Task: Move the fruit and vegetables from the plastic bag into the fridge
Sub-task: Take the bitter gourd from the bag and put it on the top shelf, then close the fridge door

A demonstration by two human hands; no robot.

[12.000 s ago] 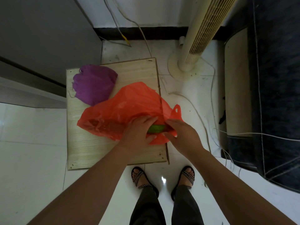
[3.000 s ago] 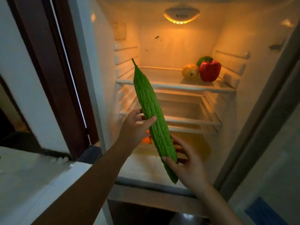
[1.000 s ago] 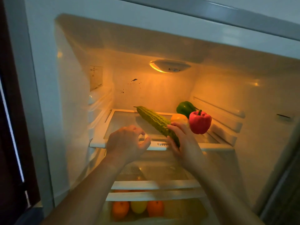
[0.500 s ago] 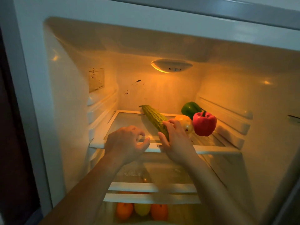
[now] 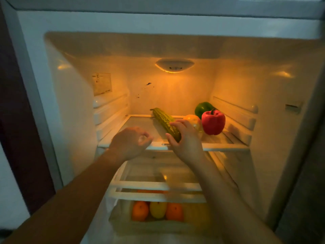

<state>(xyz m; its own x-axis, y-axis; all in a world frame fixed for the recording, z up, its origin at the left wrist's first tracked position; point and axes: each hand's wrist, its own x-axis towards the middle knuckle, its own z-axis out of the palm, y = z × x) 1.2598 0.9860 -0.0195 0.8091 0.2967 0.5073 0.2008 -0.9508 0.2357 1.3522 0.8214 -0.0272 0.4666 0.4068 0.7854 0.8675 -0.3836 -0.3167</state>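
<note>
Fridge (image 5: 70, 120) open, interior lit amber. Top glass shelf (image 5: 225, 147) carries all the produce in play. Lower shelf (image 5: 158, 184) sits under it, with the crisper drawer (image 5: 158, 224) at the bottom.

Left hand (image 5: 130, 143): hovers over the front-left rim of the top shelf, fingers loosely curled, holding nothing.

Right hand (image 5: 186, 140): at the shelf front, fingers curled over the near end of the bitter gourd (image 5: 164, 120), thumb on its left side. Grip is on.

Bitter gourd: lies on the top shelf, diagonal, stem tip toward the back wall, near end at the front rim in the right hand.

Red pepper (image 5: 213, 122): upright on the same shelf, right side. Green pepper (image 5: 203, 107) just behind it. Yellow-orange fruit (image 5: 192, 119) just left of the red pepper, partly hidden by the right hand's fingers.

Crisper drawer: two oranges (image 5: 140, 210) with a yellow fruit (image 5: 158, 209) between them.

Lamp (image 5: 174, 65) on the back wall near the top. Label sticker (image 5: 102, 84) on the left wall.
</note>
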